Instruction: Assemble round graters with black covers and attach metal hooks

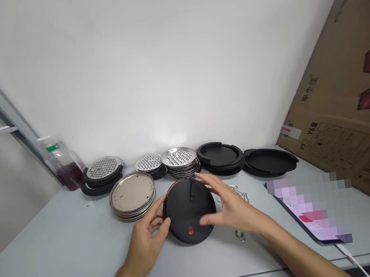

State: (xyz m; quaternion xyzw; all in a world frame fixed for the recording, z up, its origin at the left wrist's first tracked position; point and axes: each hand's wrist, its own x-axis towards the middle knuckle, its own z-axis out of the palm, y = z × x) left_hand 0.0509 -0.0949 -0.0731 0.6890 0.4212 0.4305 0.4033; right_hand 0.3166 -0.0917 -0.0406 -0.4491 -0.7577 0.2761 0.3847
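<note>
A round black disc with a small red dot and a short slot on its face is tilted up between my hands. My left hand grips its left edge, thumb in front and fingers curled behind. My right hand is around its right side, with the thumb over the face and the fingers at the upper right rim. Just left of the disc lies a stack of plain metal discs. Beside my right hand are bent wire pieces and a small metal ring part.
Along the wall stand perforated grater discs, more grater stacks and black round frames. A bottle of dark red liquid stands at left. At right are a phone with a cable and a large cardboard box.
</note>
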